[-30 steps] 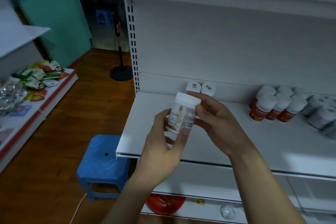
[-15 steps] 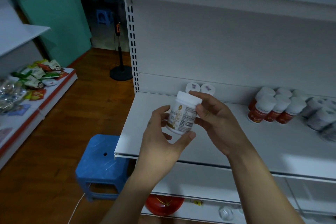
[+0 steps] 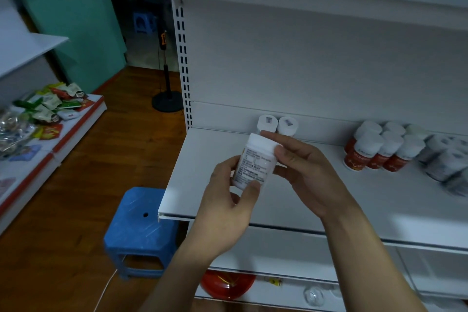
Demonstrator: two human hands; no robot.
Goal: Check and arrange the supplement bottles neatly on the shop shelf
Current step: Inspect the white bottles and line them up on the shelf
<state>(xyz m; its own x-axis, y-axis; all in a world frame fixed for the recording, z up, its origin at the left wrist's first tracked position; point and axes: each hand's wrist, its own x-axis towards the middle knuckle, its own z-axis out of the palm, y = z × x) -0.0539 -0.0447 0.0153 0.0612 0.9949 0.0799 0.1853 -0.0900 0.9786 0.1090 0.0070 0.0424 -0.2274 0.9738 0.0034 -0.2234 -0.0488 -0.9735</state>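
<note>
Bottle over shelf, base gripped by left hand at 7 o'clock, cap pinched by right hand at 3 o'clock.

We cannot read the small print on the label of the white plastic supplement bottle; it is too fine and soft. Its far side is covered by fingers of the left hand and right hand. Behind it we see only the lids of two white-capped bottles. The grey-labelled white bottles blur and run off the right edge. Lower down, the white metal shelf front hides the top of a glossy red round object.
</note>
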